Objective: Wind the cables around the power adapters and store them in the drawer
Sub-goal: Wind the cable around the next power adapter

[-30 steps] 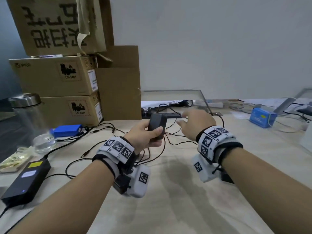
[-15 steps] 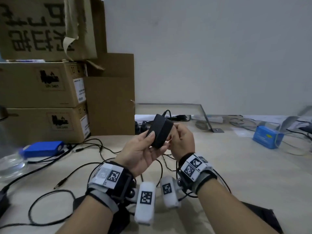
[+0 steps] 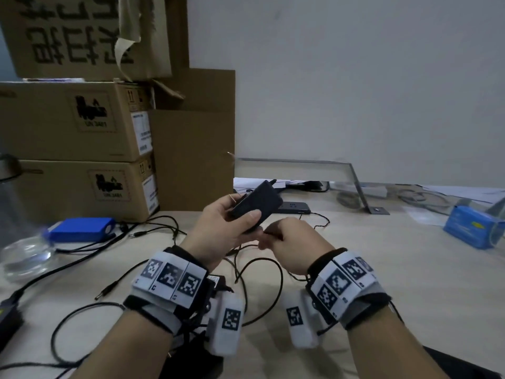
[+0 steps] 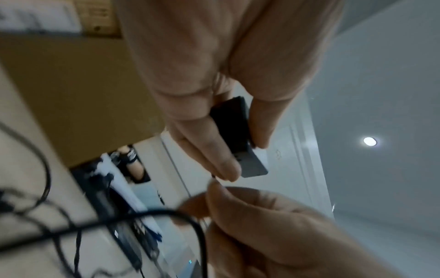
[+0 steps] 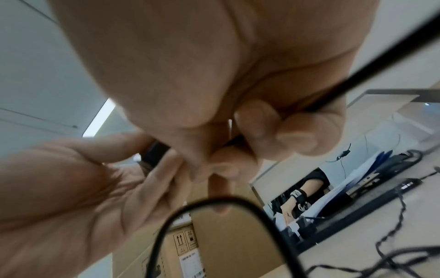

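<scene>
My left hand (image 3: 226, 228) holds a small black power adapter (image 3: 258, 205) above the desk, thumb on top and fingers beneath; the left wrist view shows the adapter (image 4: 234, 129) pinched between thumb and fingers. Just below and right of it, my right hand (image 3: 289, 242) is curled around the adapter's thin black cable (image 3: 262, 272), which hangs in a loop toward the table. In the right wrist view the cable (image 5: 371, 62) passes through the curled right fingers (image 5: 297, 131). No drawer is in view.
Stacked cardboard boxes (image 3: 76, 149) stand at the back left. Loose black cables (image 3: 153, 233), a blue pack (image 3: 82, 228), a glass jar (image 3: 24, 253) and a large black adapter (image 3: 6, 318) lie left. A blue box (image 3: 472, 228) sits right; a power strip (image 3: 293, 206) lies behind.
The adapter tilted flatter in my left hand. My right hand dropped from beside the adapter to below it, gripping the cable. The head view came closer.
</scene>
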